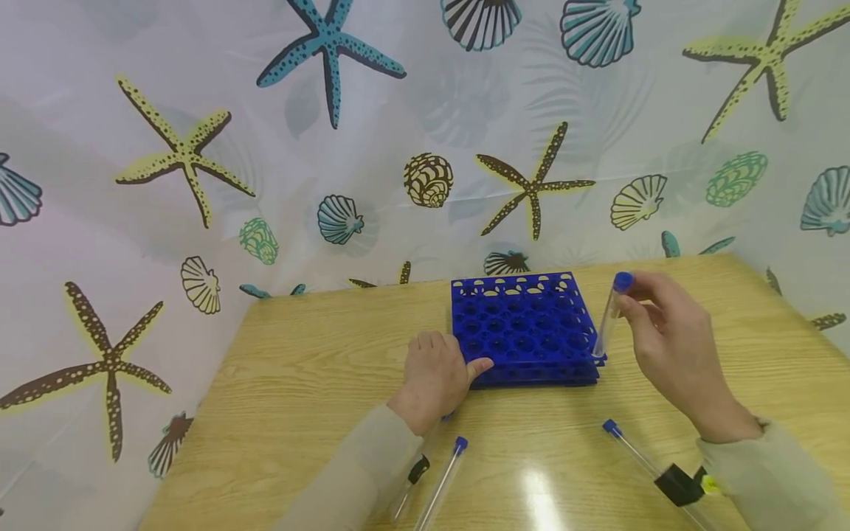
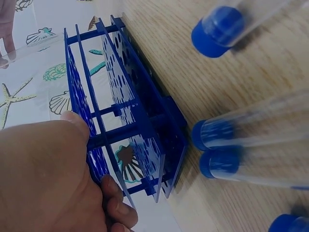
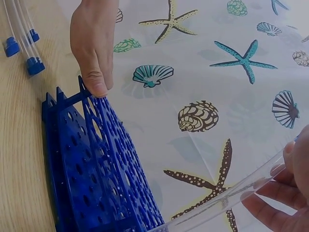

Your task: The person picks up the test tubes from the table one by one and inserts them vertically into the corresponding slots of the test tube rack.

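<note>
A blue test tube rack with rows of round holes stands on the table. My left hand grips its left end, thumb over the top plate and fingers curled round the side. Between the thumb and fingers of my right hand is a clear test tube with a blue cap. This tube leans, cap up, and its lower end is at the rack's front right corner hole. In the right wrist view the tube slants down toward the rack.
Capped clear tubes lie on the wooden table: one near the front, another partly under my left forearm. At the right, a tube with a black band lies by my sleeve. Behind hangs a curtain printed with shells and starfish.
</note>
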`<state>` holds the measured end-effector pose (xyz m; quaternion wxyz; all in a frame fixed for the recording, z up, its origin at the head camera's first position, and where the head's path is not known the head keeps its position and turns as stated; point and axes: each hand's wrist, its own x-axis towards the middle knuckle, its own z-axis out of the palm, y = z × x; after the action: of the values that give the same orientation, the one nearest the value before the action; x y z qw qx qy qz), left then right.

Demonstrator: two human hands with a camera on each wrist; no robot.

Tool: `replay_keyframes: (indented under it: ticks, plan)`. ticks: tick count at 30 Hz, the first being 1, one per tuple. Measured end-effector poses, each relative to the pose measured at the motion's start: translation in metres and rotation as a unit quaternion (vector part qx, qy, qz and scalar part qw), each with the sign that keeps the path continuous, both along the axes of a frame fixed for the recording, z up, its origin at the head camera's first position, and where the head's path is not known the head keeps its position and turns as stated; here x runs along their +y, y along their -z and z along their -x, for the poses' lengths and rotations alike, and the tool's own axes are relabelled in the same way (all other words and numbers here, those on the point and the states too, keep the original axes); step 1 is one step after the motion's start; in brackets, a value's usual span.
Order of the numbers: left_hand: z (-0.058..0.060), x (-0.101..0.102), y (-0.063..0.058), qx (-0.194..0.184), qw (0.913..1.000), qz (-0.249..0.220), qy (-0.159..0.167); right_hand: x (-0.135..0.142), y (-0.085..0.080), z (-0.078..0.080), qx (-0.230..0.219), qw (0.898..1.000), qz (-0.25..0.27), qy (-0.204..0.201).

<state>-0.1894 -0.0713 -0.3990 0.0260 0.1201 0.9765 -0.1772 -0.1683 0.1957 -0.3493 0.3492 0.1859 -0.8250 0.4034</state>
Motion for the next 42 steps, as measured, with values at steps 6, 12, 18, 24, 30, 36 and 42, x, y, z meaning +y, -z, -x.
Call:
replay_keyframes:
  ticks: [6, 12, 18, 24, 30, 36, 42]
  plan:
    - [-0.001, 0.0, 0.001, 0.016, 0.9998, 0.001, 0.006, 0.001, 0.004, 0.001, -0.005, 1.0, 0.004, -0.01]
    - [-0.001, -0.001, 0.003, 0.028, 0.9996, -0.005, 0.007, 0.002, 0.009, 0.002, -0.008, 1.0, -0.002, -0.015]
    - [-0.001, -0.001, 0.004, 0.029, 0.9994, -0.018, 0.006, 0.004, 0.014, 0.002, -0.019, 1.0, -0.012, -0.007]
    - [-0.001, -0.001, 0.006, 0.025, 0.9995, -0.021, 0.005, 0.003, 0.019, 0.002, -0.028, 0.999, -0.012, -0.012]
    - [-0.001, -0.001, 0.005, 0.026, 0.9994, -0.023, 0.003, 0.003, 0.024, 0.002, -0.038, 0.999, -0.017, -0.012]
    - [-0.001, -0.001, 0.004, 0.016, 0.9996, -0.024, 0.0, 0.003, 0.029, 0.003, -0.046, 0.999, -0.023, -0.013]
    - [-0.001, -0.001, 0.005, 0.016, 0.9995, -0.026, -0.001, 0.004, 0.032, 0.002, -0.051, 0.998, -0.022, -0.014]
